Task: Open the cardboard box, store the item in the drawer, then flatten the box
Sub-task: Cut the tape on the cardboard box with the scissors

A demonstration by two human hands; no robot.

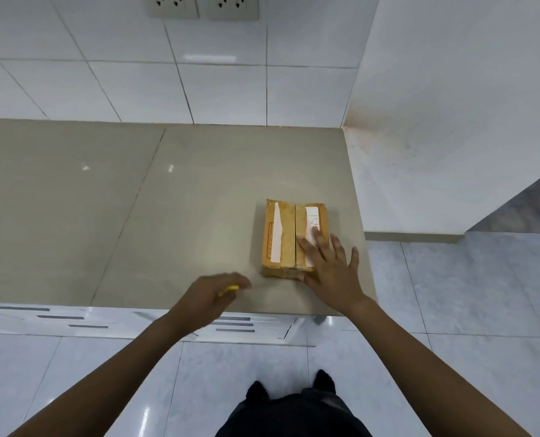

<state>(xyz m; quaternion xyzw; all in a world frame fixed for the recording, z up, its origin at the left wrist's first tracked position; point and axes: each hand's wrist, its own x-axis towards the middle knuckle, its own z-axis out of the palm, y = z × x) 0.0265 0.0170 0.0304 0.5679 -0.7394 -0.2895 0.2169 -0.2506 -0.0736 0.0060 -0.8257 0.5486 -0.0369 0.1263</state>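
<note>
While the open right hand [328, 266] lies flat, fingers spread, on a closed brown cardboard box [293, 239] with torn white labels, print unreadable, the blurred left hand [213, 293] beside it curls around a small yellow object [229, 290] above the beige countertop [104, 216].

Beige counter [73, 200] with 1 seam running diagonally across it, glossy, butts a white tiled wall [136, 74] at the back. 2 grey outlet plates [204, 6] side by side on the wall at the top edge. White side wall [451, 121] to the right of the counter, stained near the corner; light marbled floor tiles [451, 310] below with glare spots.
</note>
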